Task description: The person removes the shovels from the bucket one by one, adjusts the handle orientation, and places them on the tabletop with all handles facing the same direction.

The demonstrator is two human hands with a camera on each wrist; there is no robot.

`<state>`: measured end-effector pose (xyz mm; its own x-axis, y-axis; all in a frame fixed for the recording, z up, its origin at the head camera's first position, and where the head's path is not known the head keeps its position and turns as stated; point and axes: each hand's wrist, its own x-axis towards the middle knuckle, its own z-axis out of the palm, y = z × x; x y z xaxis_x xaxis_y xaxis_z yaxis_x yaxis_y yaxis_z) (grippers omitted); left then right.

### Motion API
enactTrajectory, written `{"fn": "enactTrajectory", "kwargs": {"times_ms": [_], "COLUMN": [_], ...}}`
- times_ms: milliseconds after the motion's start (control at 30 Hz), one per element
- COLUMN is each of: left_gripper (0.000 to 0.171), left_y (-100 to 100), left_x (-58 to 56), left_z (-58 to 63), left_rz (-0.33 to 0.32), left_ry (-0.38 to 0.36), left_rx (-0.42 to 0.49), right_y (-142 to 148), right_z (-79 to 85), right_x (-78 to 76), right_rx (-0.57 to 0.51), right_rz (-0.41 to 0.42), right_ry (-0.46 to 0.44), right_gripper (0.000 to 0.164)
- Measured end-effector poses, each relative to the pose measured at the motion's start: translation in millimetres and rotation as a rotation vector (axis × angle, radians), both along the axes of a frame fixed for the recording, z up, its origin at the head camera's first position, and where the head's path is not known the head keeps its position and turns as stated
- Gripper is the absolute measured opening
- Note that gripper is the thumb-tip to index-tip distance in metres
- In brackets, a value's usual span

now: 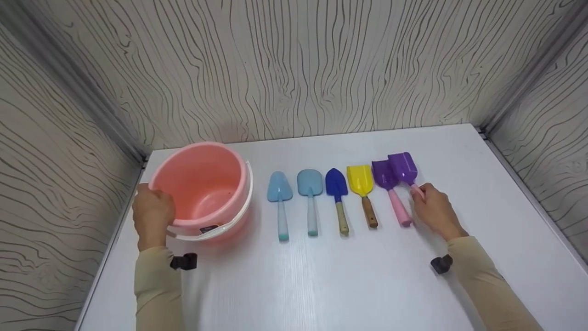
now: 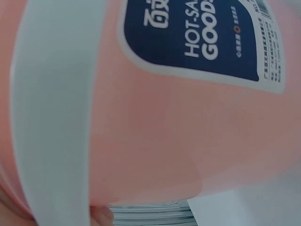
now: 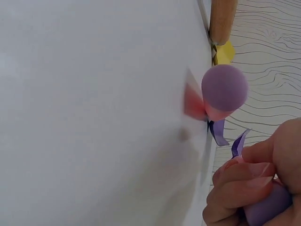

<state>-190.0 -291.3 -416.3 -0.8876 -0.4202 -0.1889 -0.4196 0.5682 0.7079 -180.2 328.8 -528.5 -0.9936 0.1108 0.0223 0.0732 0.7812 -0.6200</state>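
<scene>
My left hand (image 1: 154, 214) grips the near-left rim of a pink bucket (image 1: 202, 184), which leans with its mouth toward me. Its white handle (image 1: 229, 220) hangs down on the near side; in the left wrist view a dark blue label (image 2: 197, 37) shows on the wall. My right hand (image 1: 435, 209) holds a purple shovel (image 1: 403, 168) by its pink handle, fingers curled round it in the right wrist view. That blade overlaps part of a second purple shovel (image 1: 399, 207) lying on the table. Whether the held shovel touches it, I cannot tell.
Left of the purple shovels, a row lies on the white table (image 1: 294, 285): a yellow shovel (image 1: 360, 179), a dark blue trowel (image 1: 336, 183), a rounded light blue shovel (image 1: 310, 181) and a pointed light blue one (image 1: 279, 187). Wood-grain panels (image 1: 294, 69) enclose the back and sides.
</scene>
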Motion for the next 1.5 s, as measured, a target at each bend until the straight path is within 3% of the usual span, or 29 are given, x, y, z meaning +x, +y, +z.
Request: {"fn": "enactTrajectory", "kwargs": {"times_ms": [200,433,1200,1500], "left_gripper": [0.059,0.058,0.06,0.059], "left_y": [-1,-2,3,-3], "left_x": [0.3,0.1,-1.0,2.0], "left_z": [-1.2,-0.6,1.3,1.8], "left_rz": [0.004,-0.011,0.02,-0.034], "left_ry": [-0.008,0.001,-0.038,-0.015], "left_rx": [0.014,-0.03,0.035,-0.032], "right_y": [8,14,22,20], "right_z": [-6.0,-10.9,-6.9,-2.9], "right_x": [-2.3,-4.2,-8.2,-0.6], "right_rx": [0.014,0.034,0.038,0.069], "right_rz": [-0.017,0.0,-0.012,0.002], "right_ry": [-0.01,-0.007,-0.069,-0.083], "right_gripper": [0.04,0.04,0.042,0.044]}}
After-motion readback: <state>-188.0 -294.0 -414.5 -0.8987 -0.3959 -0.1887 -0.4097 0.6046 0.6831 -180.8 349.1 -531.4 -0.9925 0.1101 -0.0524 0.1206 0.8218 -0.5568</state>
